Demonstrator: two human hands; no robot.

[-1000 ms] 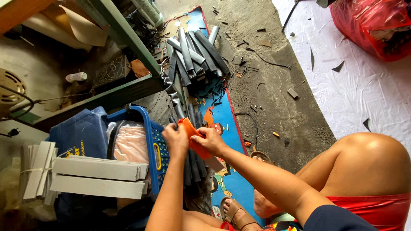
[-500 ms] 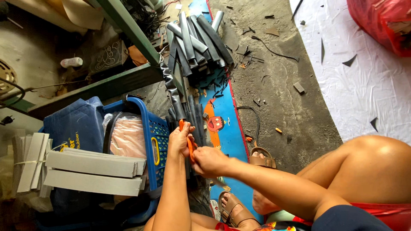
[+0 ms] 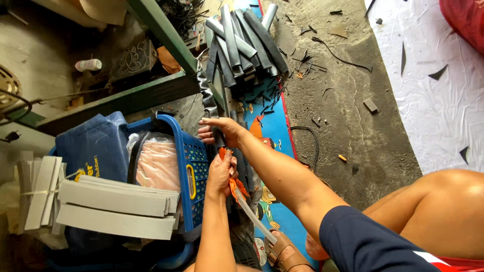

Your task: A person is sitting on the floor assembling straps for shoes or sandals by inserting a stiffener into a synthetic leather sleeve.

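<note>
A long dark foam tube lies lengthwise over the blue printed mat, just beside the blue plastic basket, its far end running up toward the pile of grey tubes. The right hand now reaches across and wraps around the tube, fingers curled shut on it; half a second ago this hand sat lower, close to the body and next to the left hand, so it has slid forward along the tube. The left hand stays nearer the body, fingers pressed together around the orange handle of a knife, whose pale blade now points back toward the person's sandalled foot; earlier the orange handle showed between both hands. The two hands are now just apart, the left below the right.

In the basket sits a pinkish bag, with a dark blue cloth bag beside it. Flat grey foam strips are stacked over the basket's near corner. A green metal frame crosses the upper left, and scraps lie on the concrete floor.
</note>
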